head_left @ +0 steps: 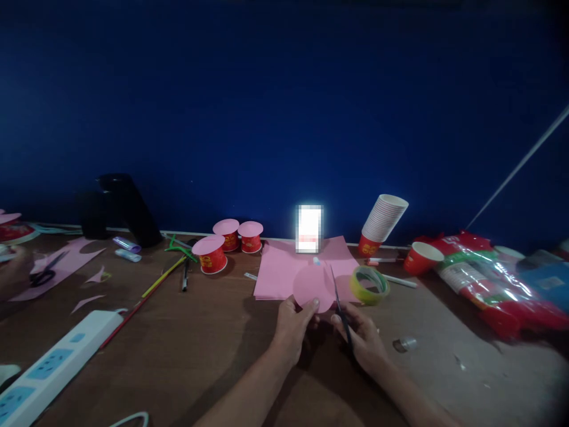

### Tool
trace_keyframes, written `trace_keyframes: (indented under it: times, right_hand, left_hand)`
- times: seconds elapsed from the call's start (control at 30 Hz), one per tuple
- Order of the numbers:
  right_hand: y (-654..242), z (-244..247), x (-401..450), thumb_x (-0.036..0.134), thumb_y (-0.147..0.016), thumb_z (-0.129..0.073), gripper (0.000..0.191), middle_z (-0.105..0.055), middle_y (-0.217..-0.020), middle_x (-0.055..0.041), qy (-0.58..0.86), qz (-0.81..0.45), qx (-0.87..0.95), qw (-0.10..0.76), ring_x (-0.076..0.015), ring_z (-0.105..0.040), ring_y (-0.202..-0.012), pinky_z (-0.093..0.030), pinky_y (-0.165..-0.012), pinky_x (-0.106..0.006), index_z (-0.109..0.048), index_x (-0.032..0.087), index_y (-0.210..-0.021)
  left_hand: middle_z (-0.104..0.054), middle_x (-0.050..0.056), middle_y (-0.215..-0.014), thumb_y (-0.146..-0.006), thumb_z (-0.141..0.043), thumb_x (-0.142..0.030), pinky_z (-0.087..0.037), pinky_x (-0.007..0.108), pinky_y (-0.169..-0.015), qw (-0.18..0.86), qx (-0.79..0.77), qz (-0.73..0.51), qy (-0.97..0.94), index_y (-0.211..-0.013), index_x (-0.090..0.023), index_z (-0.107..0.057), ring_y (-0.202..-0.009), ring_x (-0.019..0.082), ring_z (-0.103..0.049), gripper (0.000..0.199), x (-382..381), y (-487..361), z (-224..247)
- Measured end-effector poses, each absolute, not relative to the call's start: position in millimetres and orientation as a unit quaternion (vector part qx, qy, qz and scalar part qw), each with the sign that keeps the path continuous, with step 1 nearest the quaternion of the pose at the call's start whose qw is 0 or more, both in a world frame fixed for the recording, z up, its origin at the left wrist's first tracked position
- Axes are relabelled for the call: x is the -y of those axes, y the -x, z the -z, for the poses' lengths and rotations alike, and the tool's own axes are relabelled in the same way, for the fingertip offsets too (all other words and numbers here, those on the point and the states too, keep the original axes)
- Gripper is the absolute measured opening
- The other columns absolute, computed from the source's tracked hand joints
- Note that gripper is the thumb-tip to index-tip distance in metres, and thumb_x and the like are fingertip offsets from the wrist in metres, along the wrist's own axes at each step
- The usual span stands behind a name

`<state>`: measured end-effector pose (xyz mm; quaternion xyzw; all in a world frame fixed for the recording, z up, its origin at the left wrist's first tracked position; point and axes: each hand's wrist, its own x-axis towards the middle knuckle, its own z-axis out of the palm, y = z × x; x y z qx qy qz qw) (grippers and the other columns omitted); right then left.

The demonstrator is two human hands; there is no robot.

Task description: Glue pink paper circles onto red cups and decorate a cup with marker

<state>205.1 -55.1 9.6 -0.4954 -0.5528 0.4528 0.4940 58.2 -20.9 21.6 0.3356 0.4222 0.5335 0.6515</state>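
My left hand (294,329) pinches the near edge of a round pink paper disc (313,286), thumb on top. In my right hand (362,338) is a pair of scissors (341,314), blades pointing up and away beside the disc's right edge. Whether the blades touch the paper I cannot tell. Behind the disc lies a stack of pink paper (276,270). A roll of yellow-green tape (368,284) sits on the stack's right side, just beyond my right hand. Part of the scissors' handles is hidden by my fingers.
Red paper cups with pink disc tops (210,255) stand back left. A tilted cup stack (384,219), a red cup (422,258) and a shiny red package (489,279) are at right. A power strip (62,356) lies left, near another person's hand (15,270) and scissors (43,277).
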Motion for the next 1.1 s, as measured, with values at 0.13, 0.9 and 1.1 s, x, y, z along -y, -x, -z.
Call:
trace_keyframes:
  times: [0.13, 0.9, 1.1]
  right_hand:
    - [-205.2, -12.4, 55.3, 0.044, -0.078, -0.067, 0.036, -0.047, -0.057, 0.0043, 0.503, -0.442, 0.557, 0.492, -0.0092, -0.042, -0.049, -0.039, -0.044, -0.018, -0.065, 0.017, -0.102]
    - [-211.6, -11.7, 53.8, 0.046, -0.081, -0.062, 0.041, -0.062, -0.074, -0.0018, 0.529, -0.422, 0.579, 0.455, -0.0112, -0.052, -0.054, -0.043, -0.047, -0.020, -0.064, 0.017, -0.110]
    - [-209.7, -14.5, 54.9, 0.046, -0.080, -0.063, 0.042, -0.063, -0.073, -0.0027, 0.527, -0.422, 0.577, 0.459, -0.0114, -0.052, -0.053, -0.043, -0.045, -0.020, -0.065, 0.016, -0.110]
  left_hand:
    - [-0.060, 0.000, -0.055, -0.058, -0.080, -0.038, -0.041, 0.019, -0.044, 0.649, -0.426, -0.536, -0.332, -0.077, -0.010, -0.065, -0.047, 0.008, -0.051, 0.037, 21.4, -58.2, -21.7]
    - [-0.058, -0.002, -0.054, -0.060, -0.079, -0.036, -0.041, 0.018, -0.044, 0.649, -0.430, -0.541, -0.317, -0.076, -0.010, -0.064, -0.046, 0.007, -0.051, 0.034, 19.2, -57.6, -21.1]
    - [-0.059, -0.002, -0.056, -0.060, -0.079, -0.036, -0.041, 0.018, -0.044, 0.649, -0.432, -0.544, -0.311, -0.077, -0.010, -0.063, -0.047, 0.007, -0.051, 0.035, 20.1, -57.4, -21.5]
